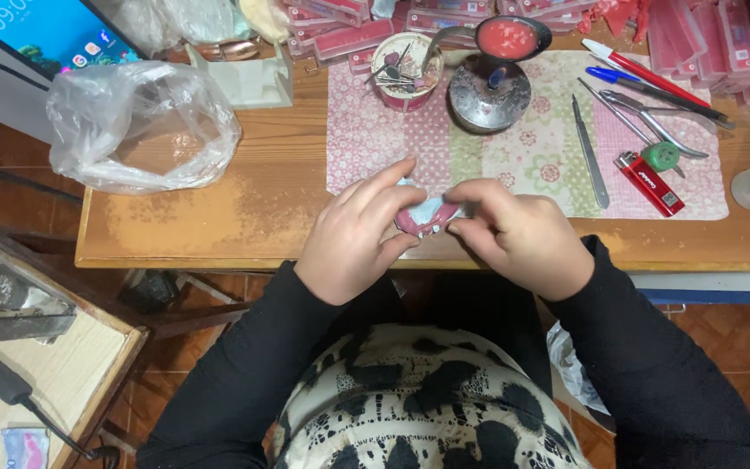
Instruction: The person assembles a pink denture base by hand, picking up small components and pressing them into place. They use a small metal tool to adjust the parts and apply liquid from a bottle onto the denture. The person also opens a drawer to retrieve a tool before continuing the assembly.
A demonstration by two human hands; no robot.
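**Small pink-and-blue piece held between both hands at the table edge**

A small pink-and-pale-blue piece [427, 215] was held between the two hands, just over the near edge of the wooden table [219, 226]. The left hand [353, 239] was closed about its left side, with thumb and forefinger curled over the top. The right hand [523, 234] was closed on its right side, the fingertips pinched at the piece's edge. Much of the piece was hidden by the fingers, so its exact shape could not be told.

As a judgement, such work would be best done with the piece steadied by the left hand while light, small pressure was applied by the right, and with the wrists kept low near the table for support.

Beyond the hands a patterned cloth mat [514, 156] was laid, with a red lighter [650, 182] and a metal blade tool [590, 152] on it to the right. Farther off, a cup of small tools [405, 69] and a round metal burner [488, 91] were set. A crumpled clear plastic bag [141, 122] lay well to the left.
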